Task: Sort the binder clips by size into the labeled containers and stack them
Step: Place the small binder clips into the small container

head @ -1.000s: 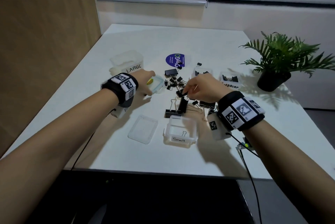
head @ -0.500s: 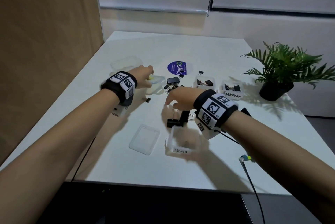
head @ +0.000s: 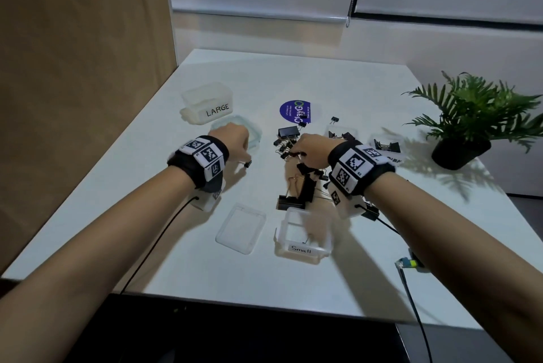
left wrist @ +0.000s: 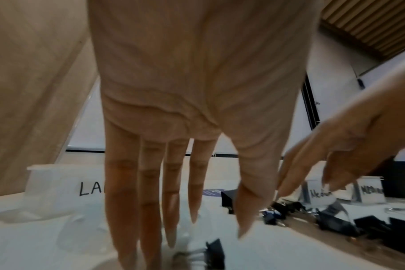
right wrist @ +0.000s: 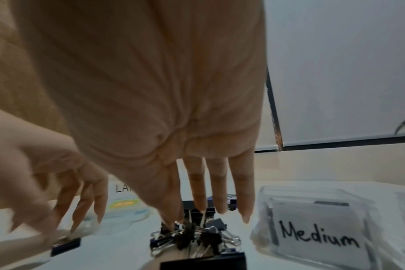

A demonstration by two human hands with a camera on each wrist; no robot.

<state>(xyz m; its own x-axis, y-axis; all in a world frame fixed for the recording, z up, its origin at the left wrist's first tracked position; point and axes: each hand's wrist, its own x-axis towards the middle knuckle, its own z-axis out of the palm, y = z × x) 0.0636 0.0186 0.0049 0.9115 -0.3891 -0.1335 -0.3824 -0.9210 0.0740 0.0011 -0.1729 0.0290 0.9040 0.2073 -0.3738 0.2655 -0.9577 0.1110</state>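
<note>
A heap of black binder clips [head: 289,146] lies mid-table, with larger clips [head: 293,199] nearer me. My right hand [head: 310,146] hangs over the heap, its fingers [right wrist: 220,191] pointing straight down and the thumb tip touching the small clips [right wrist: 192,235]. My left hand [head: 232,142] is lowered, fingers [left wrist: 148,201] straight, fingertips at a lone small clip [head: 247,163] on the table [left wrist: 214,254]. Clear tubs are labeled LARGE [head: 207,105], Small [head: 302,234] and Medium [right wrist: 312,226]. The Small tub holds one clip.
A flat clear lid [head: 241,227] lies left of the Small tub. A round clear lid [head: 252,133] sits behind my left hand. A blue sticker [head: 295,112], a second Medium tub [head: 386,146] and a potted plant [head: 467,130] stand farther back and right.
My left hand came off the round lid and dropped to the lone small clip. My right hand swung left, then settled back over the heap.
</note>
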